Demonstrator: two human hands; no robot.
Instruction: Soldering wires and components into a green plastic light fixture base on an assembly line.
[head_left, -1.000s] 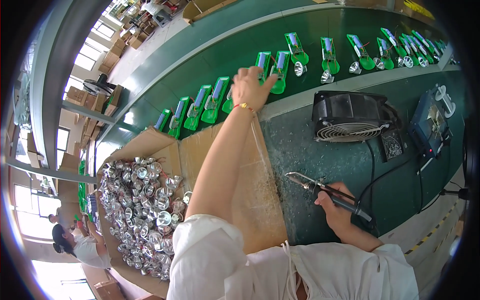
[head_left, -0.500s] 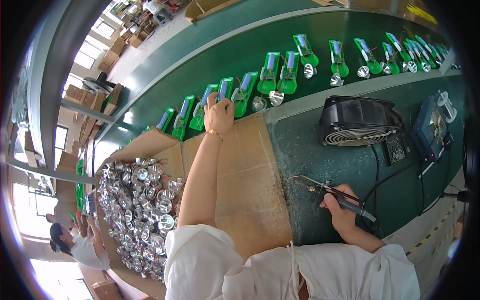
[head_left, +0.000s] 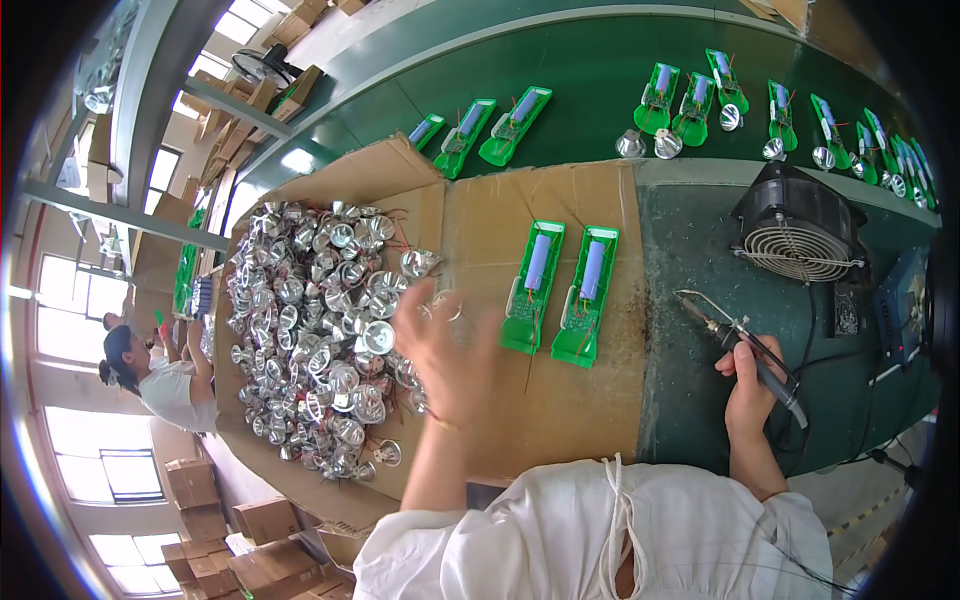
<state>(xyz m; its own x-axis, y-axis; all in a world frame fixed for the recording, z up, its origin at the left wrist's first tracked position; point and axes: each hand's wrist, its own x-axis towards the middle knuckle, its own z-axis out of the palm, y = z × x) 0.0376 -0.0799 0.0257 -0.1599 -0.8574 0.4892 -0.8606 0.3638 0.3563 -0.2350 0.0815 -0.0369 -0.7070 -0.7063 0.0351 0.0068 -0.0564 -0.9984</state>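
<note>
My left hand [head_left: 450, 360] is blurred with motion above the cardboard sheet [head_left: 580, 420], fingers apart, right beside a heap of silver reflector cups [head_left: 320, 320]. One cup lies just off its fingertips. Two green circuit boards [head_left: 560, 290], each carrying a blue cylinder, lie side by side on the cardboard to the right of that hand. My right hand [head_left: 750, 385] rests on the dark green bench and grips a soldering iron [head_left: 735, 340], whose tip points up and left toward the boards.
More green boards [head_left: 690, 100] and loose reflectors ride a green conveyor belt [head_left: 580, 50] at the back. A black fan [head_left: 800, 235] stands at the right with cables. Another person [head_left: 150, 375] works at far left, with stacked cartons [head_left: 200, 500] below.
My left hand came back from the belt toward the reflector heap. Two green boards that were on the belt now lie on the cardboard. The soldering iron has hardly moved.
</note>
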